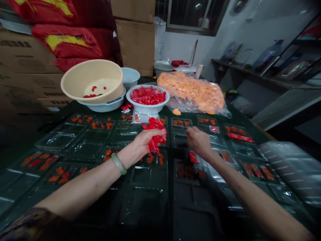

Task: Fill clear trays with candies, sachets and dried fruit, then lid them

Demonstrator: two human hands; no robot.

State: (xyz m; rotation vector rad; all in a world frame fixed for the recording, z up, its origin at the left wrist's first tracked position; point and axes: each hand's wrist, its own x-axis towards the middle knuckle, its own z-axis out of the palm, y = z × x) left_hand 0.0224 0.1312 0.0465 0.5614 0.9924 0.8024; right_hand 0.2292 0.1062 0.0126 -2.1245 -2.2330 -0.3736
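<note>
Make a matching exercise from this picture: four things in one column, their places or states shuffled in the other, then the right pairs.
1 bunch of red packets
2 beige basin
3 bag of orange pieces
4 white bowl

A filled with red packets
B gripped in the left hand
C nested in a pale blue basin
D lying flat, furthest right

Pairs: 1-B, 2-C, 3-D, 4-A

Tabletop layout: trays, containers, hands.
Trays (82, 137) in rows across the tabletop (248, 122), near edge to far. Along the far edge, left to right: stacked basins (75, 78), bowl (147, 107) on scale (144, 117), bag (193, 92). Left hand (145, 142) clutching sachets (155, 134), right hand (199, 142) beside it, over the centre trays before the scale. Cartons (136, 40) and sacks (67, 43) behind the far-left corner.
</note>
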